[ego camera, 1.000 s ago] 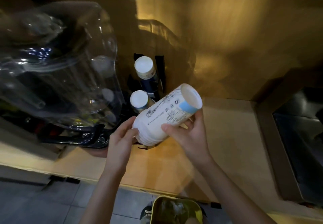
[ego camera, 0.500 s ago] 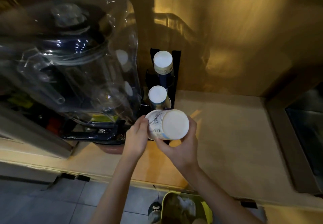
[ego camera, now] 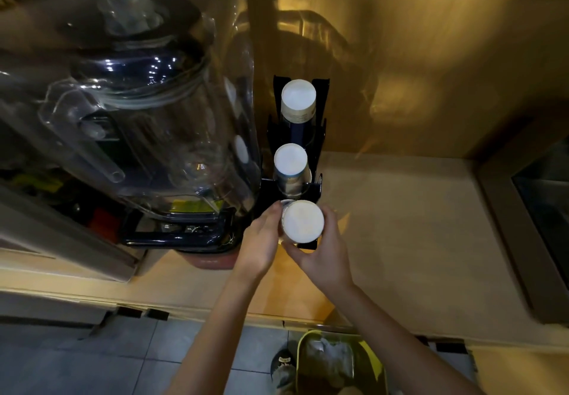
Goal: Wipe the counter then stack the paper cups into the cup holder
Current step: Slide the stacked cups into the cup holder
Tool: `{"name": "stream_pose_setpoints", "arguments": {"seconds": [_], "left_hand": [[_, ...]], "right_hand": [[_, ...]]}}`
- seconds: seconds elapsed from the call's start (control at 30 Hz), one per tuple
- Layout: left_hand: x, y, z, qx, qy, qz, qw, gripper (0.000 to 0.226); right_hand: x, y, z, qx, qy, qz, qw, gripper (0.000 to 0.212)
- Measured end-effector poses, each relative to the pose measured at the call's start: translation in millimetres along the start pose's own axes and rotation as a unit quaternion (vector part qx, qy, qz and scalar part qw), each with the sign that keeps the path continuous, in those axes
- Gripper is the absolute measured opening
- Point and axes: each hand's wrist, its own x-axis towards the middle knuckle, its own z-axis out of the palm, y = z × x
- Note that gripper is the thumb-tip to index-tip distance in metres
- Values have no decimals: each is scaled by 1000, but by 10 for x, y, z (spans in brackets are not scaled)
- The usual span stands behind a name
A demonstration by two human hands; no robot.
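Note:
A stack of white paper cups [ego camera: 303,221] stands bottom-up at the front slot of the black cup holder [ego camera: 317,185]. My left hand [ego camera: 261,240] presses its left side and my right hand [ego camera: 323,248] wraps its right side. Two other cup stacks sit in the holder behind it: a middle stack [ego camera: 290,162] and a taller rear stack [ego camera: 298,97]. The lower part of the held stack is hidden by its own base and my fingers.
A large clear blender enclosure [ego camera: 147,102] stands just left of the holder. The beige counter [ego camera: 400,225] runs right to a dark sink [ego camera: 545,209]. A wall rises behind. A yellow-rimmed bin [ego camera: 338,364] sits on the tiled floor below the counter's edge.
The cup stack was tilted on its side in both hands; it has turned upright, base up, and come down at the holder's front slot. The view has moved closer.

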Motion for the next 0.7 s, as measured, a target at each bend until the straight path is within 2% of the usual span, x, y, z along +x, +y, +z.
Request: {"name": "stream_pose_setpoints", "arguments": {"seconds": [0.1,0.23,0.33,0.4,0.5,0.57,0.7], "left_hand": [[-81,-31,-40,11,7,31,999,29],[-136,-80,-61,131,55,128,982,35],[-98,-137,-41,178,101,152,967,40],[-46,-205,-20,217,106,165,956,42],[39,-296,24,296,64,152,941,47],[74,-308,68,359,25,124,925,53],[113,-245,149,431,-1,81,899,61]], "right_hand": [[-6,61,42,-48,-14,10,999,71],[12,106,63,-69,-34,13,997,71],[55,134,43,-66,-71,12,995,68],[73,154,26,-65,-94,17,993,69],[106,145,-36,-57,-128,41,989,67],[126,118,-73,-18,-151,77,985,59],[148,68,-50,53,-131,124,982,43]]}}
